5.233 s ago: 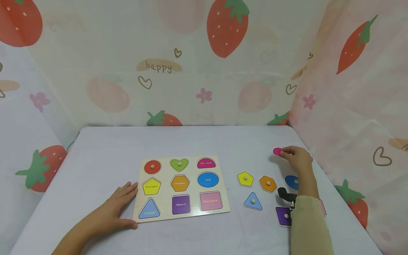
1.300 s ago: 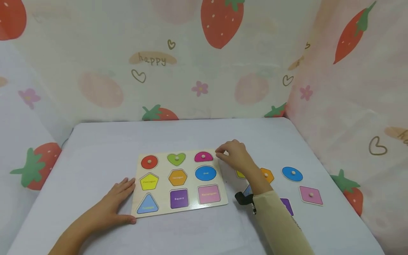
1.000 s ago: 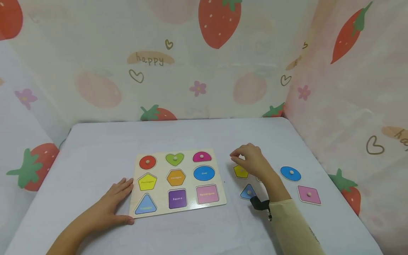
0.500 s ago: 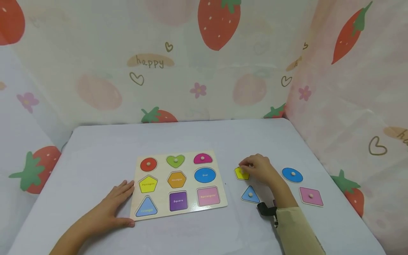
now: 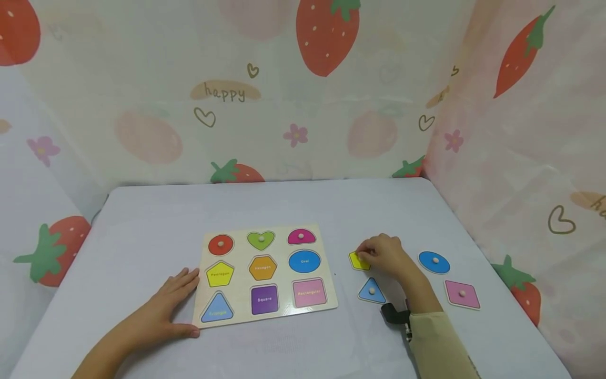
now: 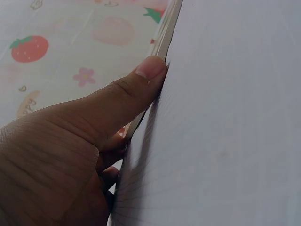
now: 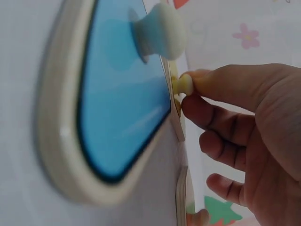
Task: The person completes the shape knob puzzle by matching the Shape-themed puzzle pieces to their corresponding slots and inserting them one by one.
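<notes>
My left hand [image 5: 163, 308] rests spread along the left edge of the wooden shape puzzle board [image 5: 240, 258]; in the left wrist view its thumb [image 6: 150, 68] lies on the board's edge. Right of the board, my right hand [image 5: 387, 255] pinches the knob [image 7: 183, 84] of the yellow pentagon piece [image 5: 357, 263] between thumb and forefinger, the other fingers curled loosely. That piece lies flat or close over the table. Seated in the board's top row are the red circle [image 5: 227, 247], the green heart [image 5: 261, 245] and the magenta half round [image 5: 293, 240].
A blue triangle piece [image 5: 367, 296] lies in front of the right hand. Further right are a blue oval piece [image 5: 428, 258] and a pink rectangle piece [image 5: 453, 297]. The right forearm and sleeve [image 5: 440, 342] cover part of the table. A patterned curtain [image 5: 322, 121] stands behind.
The magenta half round, held at the back right before, now sits in the board. My right hand has left it, moved right and taken the yellow pentagon's knob. My left hand stays.
</notes>
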Available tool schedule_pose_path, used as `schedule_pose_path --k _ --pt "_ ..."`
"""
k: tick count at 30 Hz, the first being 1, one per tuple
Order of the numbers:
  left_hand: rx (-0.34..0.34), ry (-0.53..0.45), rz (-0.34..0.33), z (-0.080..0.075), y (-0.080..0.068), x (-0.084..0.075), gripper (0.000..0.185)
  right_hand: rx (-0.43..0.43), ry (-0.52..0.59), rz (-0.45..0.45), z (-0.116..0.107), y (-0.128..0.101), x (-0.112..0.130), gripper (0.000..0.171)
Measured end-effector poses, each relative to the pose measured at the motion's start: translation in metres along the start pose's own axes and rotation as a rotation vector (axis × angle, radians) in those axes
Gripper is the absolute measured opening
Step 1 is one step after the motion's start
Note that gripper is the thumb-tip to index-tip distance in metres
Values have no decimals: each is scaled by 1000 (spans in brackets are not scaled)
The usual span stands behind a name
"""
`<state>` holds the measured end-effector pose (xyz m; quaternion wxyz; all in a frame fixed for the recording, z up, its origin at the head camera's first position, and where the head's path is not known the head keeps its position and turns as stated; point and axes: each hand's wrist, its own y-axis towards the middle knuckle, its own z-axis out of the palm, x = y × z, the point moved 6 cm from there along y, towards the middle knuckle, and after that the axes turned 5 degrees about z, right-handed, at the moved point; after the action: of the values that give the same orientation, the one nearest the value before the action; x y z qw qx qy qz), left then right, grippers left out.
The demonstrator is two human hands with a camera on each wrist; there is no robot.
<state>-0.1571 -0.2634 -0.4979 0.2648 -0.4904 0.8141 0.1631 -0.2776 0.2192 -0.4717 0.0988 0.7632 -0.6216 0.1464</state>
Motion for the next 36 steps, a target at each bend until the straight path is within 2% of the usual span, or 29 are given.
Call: schedule_pose_path --k 18,26,32,36 --pt "2 -2 -15 0 -1 1 120 22 -38 10 -1 -4 3 11" --pt "15 -17 -45 2 -2 2 121 -14 -56 26 0 -7 7 11" --pt "7 -24 -25 0 -2 0 120 -41 -90 32 -1 -8 10 10" --pt "15 -25 -43 0 -1 0 120 -42 -93 45 -1 -8 10 10"
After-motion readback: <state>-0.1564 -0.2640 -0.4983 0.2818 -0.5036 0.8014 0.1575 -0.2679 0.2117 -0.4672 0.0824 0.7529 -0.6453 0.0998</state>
